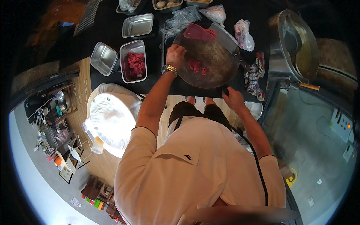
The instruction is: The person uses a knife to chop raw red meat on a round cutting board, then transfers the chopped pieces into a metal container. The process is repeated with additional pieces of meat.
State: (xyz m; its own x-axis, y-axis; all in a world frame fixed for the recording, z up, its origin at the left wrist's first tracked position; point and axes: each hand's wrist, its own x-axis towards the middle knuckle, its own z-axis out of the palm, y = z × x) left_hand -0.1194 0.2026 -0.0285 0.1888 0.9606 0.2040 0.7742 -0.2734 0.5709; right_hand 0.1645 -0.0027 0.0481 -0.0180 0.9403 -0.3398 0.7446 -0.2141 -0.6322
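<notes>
My left hand [176,54], with a metal watch on the wrist, rests at the left rim of a round chopping board [218,60], fingers curled. Whether it holds anything is hidden. At the counter's front edge my right hand [234,98] has its fingers bent around a small dark object [225,91], too unclear to name. Small heaps of chopped red meat [194,65] lie on the board near my left hand. A larger slab of raw red meat [198,32] sits at the far rim. Along the board's right side lies a cleaver [226,38], its handle towards me.
Left of the board, a steel pan [145,76] holds chopped meat [136,63], beside two other steel pans [137,25] [104,58]. Plastic bags [182,19] [244,35] lie around the board. A patterned cloth [253,77] and a large steel pot [284,47] are at right.
</notes>
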